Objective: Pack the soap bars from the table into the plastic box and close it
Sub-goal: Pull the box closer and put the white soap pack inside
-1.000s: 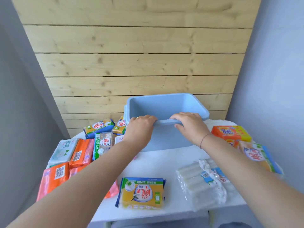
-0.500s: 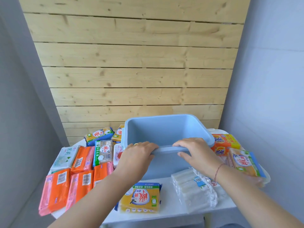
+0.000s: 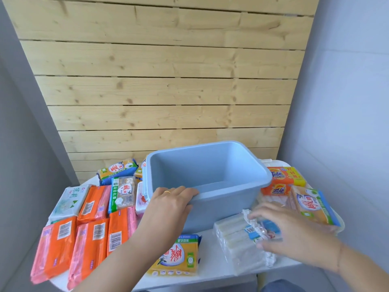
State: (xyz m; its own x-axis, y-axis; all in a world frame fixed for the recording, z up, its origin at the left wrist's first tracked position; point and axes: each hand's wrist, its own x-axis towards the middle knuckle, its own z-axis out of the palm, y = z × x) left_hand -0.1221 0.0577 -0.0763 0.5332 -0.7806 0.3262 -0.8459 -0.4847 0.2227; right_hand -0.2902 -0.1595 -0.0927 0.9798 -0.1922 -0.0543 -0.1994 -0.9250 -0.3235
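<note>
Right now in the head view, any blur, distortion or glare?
Head view: right hand motion-blurred over the clear-wrapped soap pack; left hand sharp on the blue box rim; wide-angle bends the wood planks; soft even light, no harsh glare.

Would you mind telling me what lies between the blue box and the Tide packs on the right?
Nothing lies between them in the head view: the Tide packs sit directly beside the blue box, their near edge tucked behind its rim.
</note>
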